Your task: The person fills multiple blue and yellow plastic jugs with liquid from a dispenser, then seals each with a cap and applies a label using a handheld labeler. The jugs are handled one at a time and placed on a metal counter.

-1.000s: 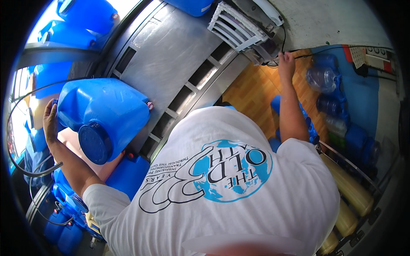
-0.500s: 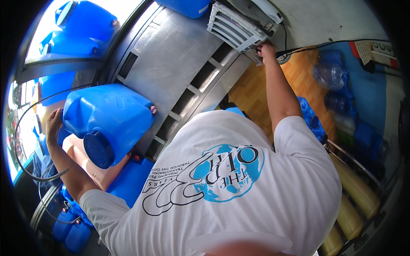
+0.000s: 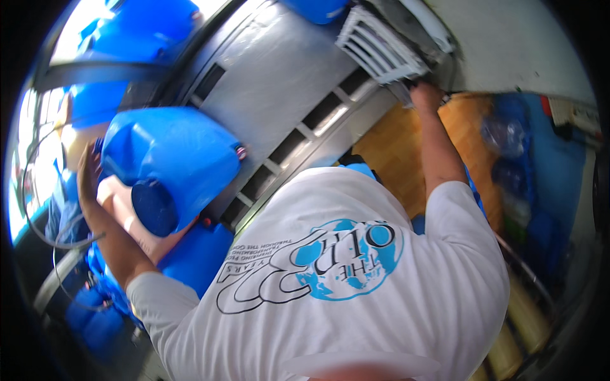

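A large blue plastic water jug [image 3: 175,136] with a dark blue round lid [image 3: 154,206] lies tilted at the left, a small reddish tap on its right corner. My left hand [image 3: 89,168] is at the jug's far left end, its fingers stretched along that side; blur hides whether it bears weight. At the upper right, my right hand [image 3: 427,98] is closed just below a white slatted grille [image 3: 381,47]. Whatever lies inside its fingers is hidden, though a greyish piece shows beside them.
A steel counter [image 3: 273,70] with slots runs between the hands. More blue jugs [image 3: 136,25] stand behind the window frame at upper left. A thin grey hose [image 3: 70,244] loops near my left arm. Clear bottles [image 3: 505,136] stand along the right wall, beside the wooden floor [image 3: 387,143].
The whole view has shifted a little to the right and blurred. My left fingers, bent before, now look straighter against the jug. My right hand stays by the grille.
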Tool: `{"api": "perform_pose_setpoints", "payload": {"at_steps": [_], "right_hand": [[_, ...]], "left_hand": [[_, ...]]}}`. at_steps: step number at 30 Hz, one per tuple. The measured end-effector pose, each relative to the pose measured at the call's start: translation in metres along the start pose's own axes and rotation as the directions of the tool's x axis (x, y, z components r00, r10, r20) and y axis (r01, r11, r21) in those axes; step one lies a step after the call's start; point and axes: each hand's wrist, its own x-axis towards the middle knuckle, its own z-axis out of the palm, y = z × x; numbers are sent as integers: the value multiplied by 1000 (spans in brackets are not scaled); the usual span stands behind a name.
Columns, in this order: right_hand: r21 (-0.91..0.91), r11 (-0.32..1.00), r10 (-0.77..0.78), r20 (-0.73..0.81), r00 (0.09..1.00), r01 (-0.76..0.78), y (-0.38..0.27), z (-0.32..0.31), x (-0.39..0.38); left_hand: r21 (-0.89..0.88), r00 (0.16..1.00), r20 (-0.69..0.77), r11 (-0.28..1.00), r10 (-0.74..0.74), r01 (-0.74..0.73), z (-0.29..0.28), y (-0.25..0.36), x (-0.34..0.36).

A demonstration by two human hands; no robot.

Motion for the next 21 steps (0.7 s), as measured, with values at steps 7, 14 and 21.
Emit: {"api": "perform_pose_setpoints", "payload": {"at_steps": [7,14,21], "right_hand": [[-115,992,-44,98,994,56,13,47,37],[-111,993,76,261,962,-48,0,9,28],[-71,993,113,265,958,-98,2,18,32]], "left_hand": [[-6,996,58,998,70,-70,20,18,-5],[-193,1000,6,981,10,-9,18,8,-3],[55,994,107,998,38,-44,26,22,-8]]}}
